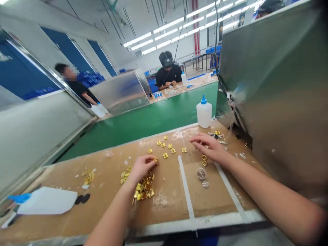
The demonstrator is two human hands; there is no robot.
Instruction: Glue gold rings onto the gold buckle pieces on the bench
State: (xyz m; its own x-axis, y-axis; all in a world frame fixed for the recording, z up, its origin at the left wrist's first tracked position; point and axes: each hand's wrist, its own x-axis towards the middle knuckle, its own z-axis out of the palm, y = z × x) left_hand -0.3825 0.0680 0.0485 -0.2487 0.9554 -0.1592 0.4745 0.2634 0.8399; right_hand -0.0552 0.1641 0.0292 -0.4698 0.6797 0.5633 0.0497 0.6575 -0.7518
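Note:
My left hand (140, 167) pinches a small gold metal clasp piece (155, 160) between thumb and fingertips. Below that hand lies a loose pile of similar gold pieces (139, 192), partly covered by my wrist. Several separate gold pieces (170, 146) are spread on the table ahead, between my hands. My right hand (208, 147) hovers above the right side of the table, fingers stretched to the left, with nothing visible in them. Gold rings (204, 160) lie just beneath it, and nearer me sits a small round clear dish (201, 174).
A white bottle with a blue cap (204, 114) stands at the back; another white bottle (48, 201) lies at left beside black discs (82, 199). A green belt (153, 119) runs behind the table (102, 218). A metal panel (279, 99) bounds the right. Two people work beyond.

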